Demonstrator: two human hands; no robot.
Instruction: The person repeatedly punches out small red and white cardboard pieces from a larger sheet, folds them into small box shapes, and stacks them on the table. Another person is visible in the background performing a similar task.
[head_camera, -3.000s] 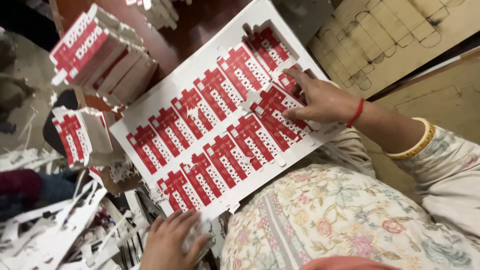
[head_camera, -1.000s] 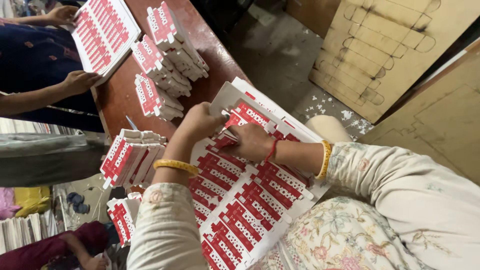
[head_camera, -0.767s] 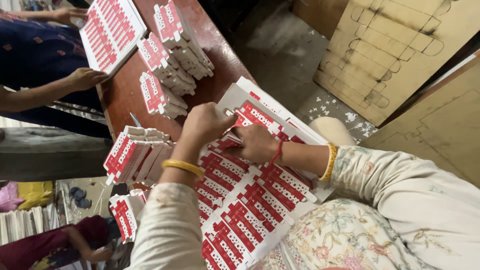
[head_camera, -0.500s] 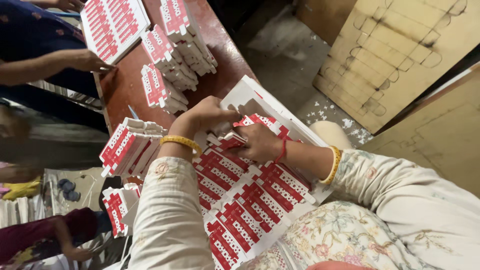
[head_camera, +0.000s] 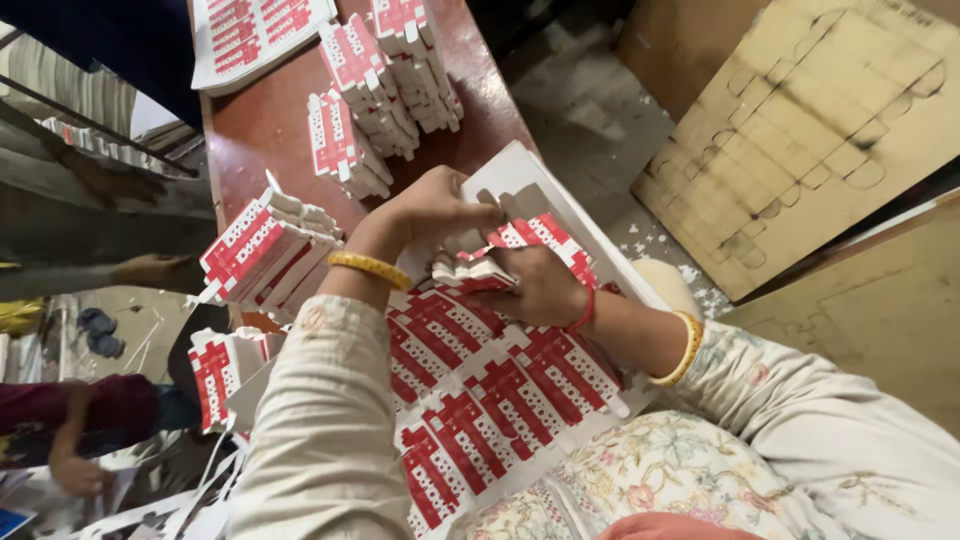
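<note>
— Where, the red-and-white printed sheet (head_camera: 500, 400)?
— Across the lap, long axis running from near left up to far right, far end under both hands.
— Left hand (head_camera: 435, 205)?
— Curled over the sheet's far white edge, fingers closed on it.
— Right hand (head_camera: 530, 285)?
— Just nearer, pinching a small stack of punched-out cards (head_camera: 470, 270); touching the left.
— Containers?
— None seen. Only loose card stacks (head_camera: 385, 75) on the brown table (head_camera: 265, 130), far left.

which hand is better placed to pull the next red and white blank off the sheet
Probably the right hand: it already grips the loosened blanks at the far end of the printed sheet. The left hand presses on the sheet's white margin, steadying it.
</note>
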